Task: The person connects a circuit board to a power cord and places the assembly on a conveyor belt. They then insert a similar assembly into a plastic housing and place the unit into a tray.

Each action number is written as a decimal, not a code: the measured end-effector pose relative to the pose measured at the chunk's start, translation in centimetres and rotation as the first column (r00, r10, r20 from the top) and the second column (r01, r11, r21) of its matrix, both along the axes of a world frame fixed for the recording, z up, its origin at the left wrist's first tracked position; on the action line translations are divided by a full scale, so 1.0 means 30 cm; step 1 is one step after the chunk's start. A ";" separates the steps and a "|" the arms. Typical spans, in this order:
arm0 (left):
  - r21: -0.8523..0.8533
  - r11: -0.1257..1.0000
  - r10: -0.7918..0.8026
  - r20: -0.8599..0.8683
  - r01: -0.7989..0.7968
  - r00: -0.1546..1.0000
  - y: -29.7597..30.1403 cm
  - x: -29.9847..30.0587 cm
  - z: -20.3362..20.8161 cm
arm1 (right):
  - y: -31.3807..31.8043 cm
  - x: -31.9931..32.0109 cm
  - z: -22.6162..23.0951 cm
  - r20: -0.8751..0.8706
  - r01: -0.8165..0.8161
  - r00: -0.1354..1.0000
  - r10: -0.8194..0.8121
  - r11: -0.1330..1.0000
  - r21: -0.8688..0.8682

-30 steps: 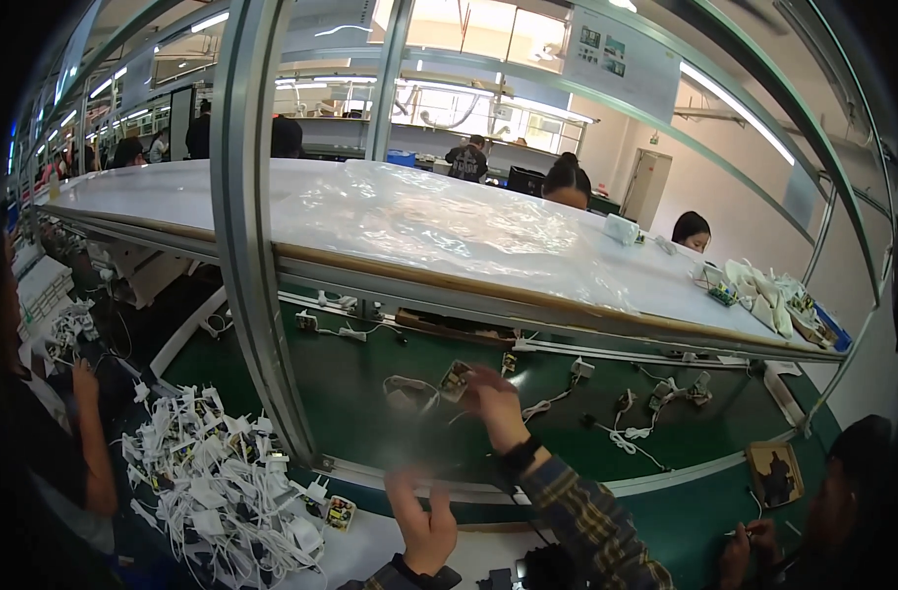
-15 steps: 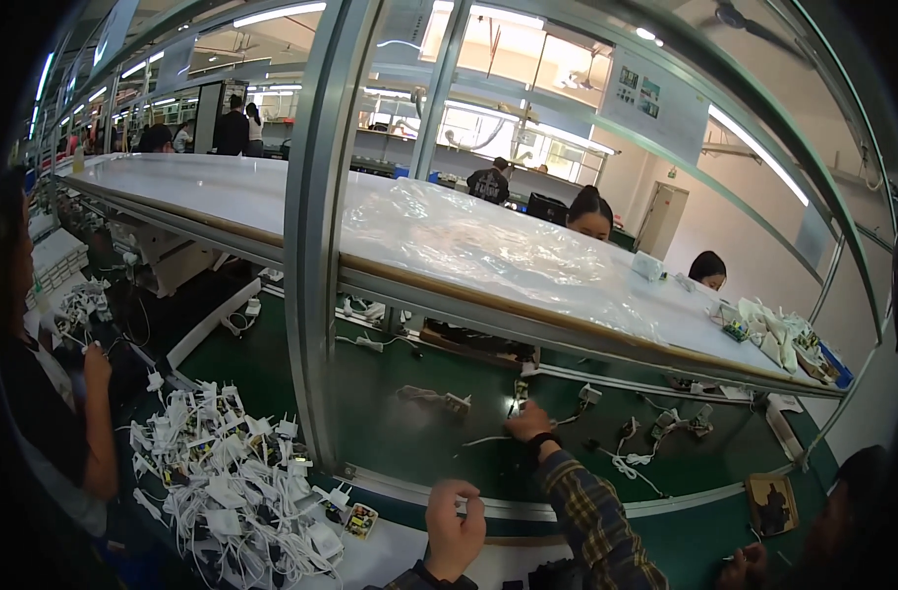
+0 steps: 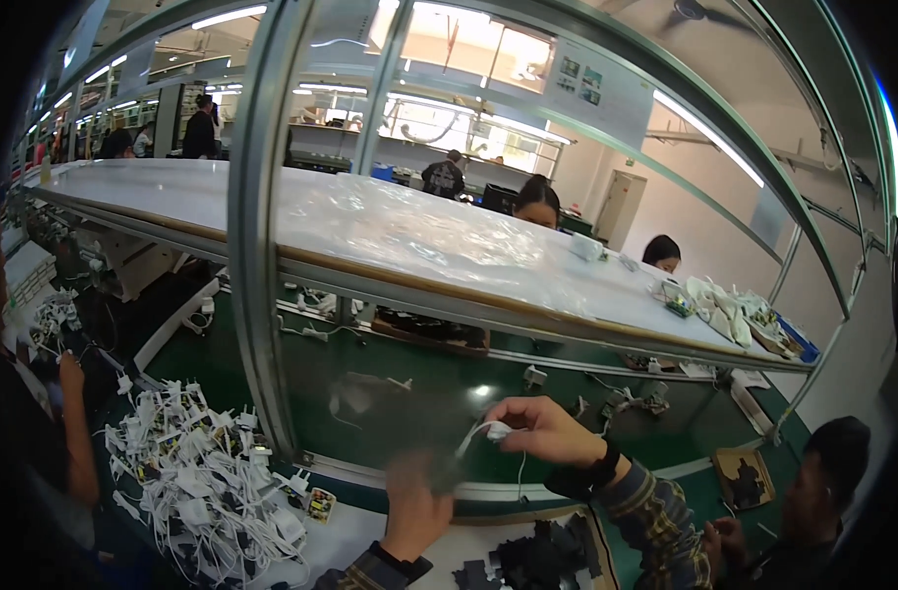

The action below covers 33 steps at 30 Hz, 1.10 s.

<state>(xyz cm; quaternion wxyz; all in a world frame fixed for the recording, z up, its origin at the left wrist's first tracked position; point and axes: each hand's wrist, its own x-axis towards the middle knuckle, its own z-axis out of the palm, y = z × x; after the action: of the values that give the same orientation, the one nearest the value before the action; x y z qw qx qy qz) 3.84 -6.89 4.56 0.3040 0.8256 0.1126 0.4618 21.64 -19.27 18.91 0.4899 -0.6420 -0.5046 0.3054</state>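
Note:
My right hand is closed in a pinch on a white power cord, near a thick white part of it, above the green work surface. The cord curves down leftward from the fingertips toward my left hand. That hand is raised just left of the right one, its fingers smeared by motion, so what they hold cannot be made out. Left of both hands lies a large heap of white plug adapters with cords, with an open adapter showing its circuit board at its edge.
A box of black pieces is below my hands. A metal post and a raised white shelf stand ahead. Loose adapters dot the green surface. Co-workers sit at left and right; a cardboard tray lies near the right one.
My right hand has drawn back from the green surface toward me with the white power cord. My left hand has moved a little left and blurred. The head view has shifted to the right.

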 end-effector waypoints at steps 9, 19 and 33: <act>-0.423 0.726 -0.654 -0.184 0.542 0.733 0.003 0.053 -0.117 | -0.178 0.060 0.056 0.866 0.177 0.467 -0.181 0.978 0.109; -0.491 0.706 -0.646 -0.153 0.511 0.748 0.036 0.079 -0.224 | -0.261 -0.190 -0.397 0.520 -0.127 0.731 0.442 0.837 -0.533; -0.618 0.660 -0.533 0.013 0.426 0.846 0.040 0.092 -0.230 | -0.123 -0.210 -0.327 0.116 -0.425 0.841 0.528 0.779 -0.460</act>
<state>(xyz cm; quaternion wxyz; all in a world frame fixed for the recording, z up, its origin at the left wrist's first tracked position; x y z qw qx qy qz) 6.58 -5.68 -2.34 0.6492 0.7219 0.0556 0.2328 15.34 -22.95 9.11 0.1829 -0.6133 -0.6292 0.4410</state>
